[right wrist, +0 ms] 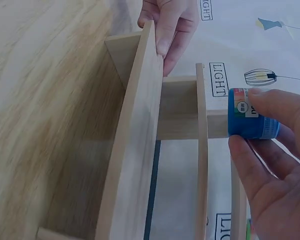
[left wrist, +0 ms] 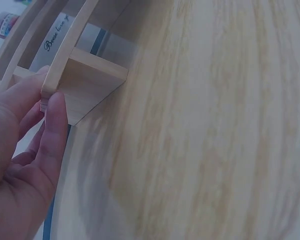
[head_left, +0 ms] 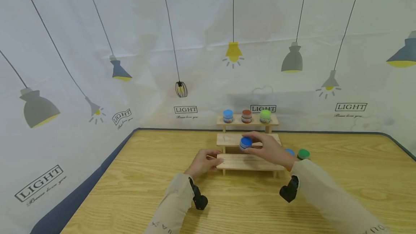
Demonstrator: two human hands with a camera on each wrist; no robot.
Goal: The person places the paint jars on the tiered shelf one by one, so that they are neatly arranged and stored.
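A three-tier wooden stand (head_left: pixel 250 162) is on the table. My left hand (head_left: pixel 203 162) pinches the left end of its lowest shelf; in the left wrist view, thumb and fingers of the hand (left wrist: pixel 27 145) close on the shelf's end (left wrist: pixel 65 60). My right hand (head_left: pixel 269 149) holds a dark blue jar (head_left: pixel 245 143) over the left part of the middle shelf (head_left: pixel 232 139). In the right wrist view the jar (right wrist: pixel 250 114) is between the thumb and fingers of the right hand (right wrist: pixel 275 155). Whether the jar touches the shelf I cannot tell.
Light blue (head_left: pixel 228 116), red-brown (head_left: pixel 246 116) and light green (head_left: pixel 265 116) jars stand on the top shelf. On the table right of the stand are a green jar (head_left: pixel 303 154) and a blue-lidded jar (head_left: pixel 289 152), partly hidden by my right wrist. A printed cloth (head_left: pixel 201 93) hangs behind.
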